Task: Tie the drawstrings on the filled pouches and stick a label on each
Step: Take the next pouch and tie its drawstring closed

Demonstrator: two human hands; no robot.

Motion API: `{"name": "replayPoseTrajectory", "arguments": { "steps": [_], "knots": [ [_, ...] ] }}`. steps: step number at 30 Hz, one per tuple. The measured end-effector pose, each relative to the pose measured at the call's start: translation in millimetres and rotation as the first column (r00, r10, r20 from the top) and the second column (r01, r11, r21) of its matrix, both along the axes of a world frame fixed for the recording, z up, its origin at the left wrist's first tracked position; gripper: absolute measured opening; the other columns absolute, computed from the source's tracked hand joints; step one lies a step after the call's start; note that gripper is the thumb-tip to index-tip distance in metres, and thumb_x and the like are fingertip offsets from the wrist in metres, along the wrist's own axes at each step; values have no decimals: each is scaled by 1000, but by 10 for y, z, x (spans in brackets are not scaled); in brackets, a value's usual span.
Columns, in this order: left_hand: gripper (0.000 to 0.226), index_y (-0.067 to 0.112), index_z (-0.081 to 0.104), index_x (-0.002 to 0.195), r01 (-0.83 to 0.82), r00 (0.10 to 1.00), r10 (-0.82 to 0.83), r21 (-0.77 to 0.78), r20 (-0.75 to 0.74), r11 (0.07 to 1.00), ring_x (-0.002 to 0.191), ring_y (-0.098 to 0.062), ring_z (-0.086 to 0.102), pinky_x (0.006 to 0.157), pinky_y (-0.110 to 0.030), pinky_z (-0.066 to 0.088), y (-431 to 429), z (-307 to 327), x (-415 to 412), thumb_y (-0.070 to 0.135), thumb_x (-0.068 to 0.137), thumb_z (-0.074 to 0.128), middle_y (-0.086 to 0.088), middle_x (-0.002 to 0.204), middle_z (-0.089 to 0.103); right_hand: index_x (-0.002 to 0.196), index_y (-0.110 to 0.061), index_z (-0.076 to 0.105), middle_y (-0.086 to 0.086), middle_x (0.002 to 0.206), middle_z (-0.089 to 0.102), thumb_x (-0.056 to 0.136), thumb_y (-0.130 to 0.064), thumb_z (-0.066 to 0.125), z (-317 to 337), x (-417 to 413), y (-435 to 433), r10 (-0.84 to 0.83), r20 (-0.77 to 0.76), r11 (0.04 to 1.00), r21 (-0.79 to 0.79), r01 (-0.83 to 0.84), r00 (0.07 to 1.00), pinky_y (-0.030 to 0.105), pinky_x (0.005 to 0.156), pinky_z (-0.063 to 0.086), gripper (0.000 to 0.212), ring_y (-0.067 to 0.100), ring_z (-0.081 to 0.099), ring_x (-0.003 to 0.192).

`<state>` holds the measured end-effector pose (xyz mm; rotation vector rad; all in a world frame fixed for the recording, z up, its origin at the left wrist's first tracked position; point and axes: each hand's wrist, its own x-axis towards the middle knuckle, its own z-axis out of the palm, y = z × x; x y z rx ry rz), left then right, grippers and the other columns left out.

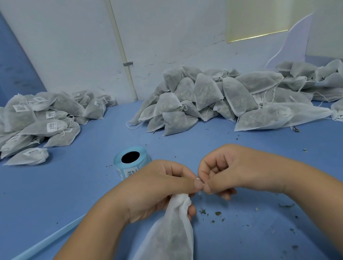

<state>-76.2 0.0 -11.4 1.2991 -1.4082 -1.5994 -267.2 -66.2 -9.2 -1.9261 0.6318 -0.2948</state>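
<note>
- The blue table fills the lower two thirds of the frame and meets a white wall at the top.
- A heap of unlabelled pouches spreads across the upper right, loose strings trailing.
- A heap of labelled pouches lies at the left edge, with barcode stickers showing.
- One filled pouch runs from the bottom centre up to the hands, its neck bunched tight.
- The left hand grips that bunched neck, fingers curled round it.
- The right hand, just beside it, pinches the drawstring between thumb and forefinger; the thumb tips nearly touch.
- A pale blue strip crosses the lower left.
- The label roll stands just above the left hand.
- Dry crumbs scatter at the lower right.
</note>
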Motion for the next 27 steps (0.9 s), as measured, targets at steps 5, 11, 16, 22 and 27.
{"name": "replayPoseTrajectory", "arguments": {
  "steps": [5,11,16,22,27],
  "knots": [
    [3,17,74,73,2,997,2,-52,77,999,62,-22,69,62,-28,56,10,-1,-10,19,75,74,-6,66,64,67,-24,63,2,61,64,67,-22,63,-18,42,19,-87,-13,995,-43,86,996,23,57,43,2,13,52,59],
    [9,16,75,73,-78,992,88,-121,87,990,57,-20,65,62,-30,48,1,18,-3,24,72,72,-9,68,65,67,-24,64,3,63,67,74,-10,65,-20,73,11,-180,113,982,-35,185,977,23,56,45,15,11,57,57],
    [16,15,77,75,-107,984,127,-155,121,982,57,-20,64,62,-30,47,1,16,6,29,73,69,-10,69,65,74,-23,65,-1,64,67,74,-5,65,-40,102,12,-273,174,948,-116,295,946,27,56,44,19,10,55,57],
    [20,19,75,73,-101,956,156,-219,249,970,68,-27,50,66,-38,39,-5,-18,-21,36,72,64,-15,74,55,70,-20,71,-8,55,63,73,-6,69,-37,137,92,-261,191,908,-284,308,946,17,48,41,14,3,47,48],
    [27,22,75,75,-76,940,146,-227,309,971,68,-25,42,65,-36,34,-7,-32,-14,47,71,64,-11,75,50,69,-22,72,-12,56,62,72,-10,68,-44,139,112,-270,163,850,-423,314,949,15,51,43,12,-1,49,50]
  ]
}}
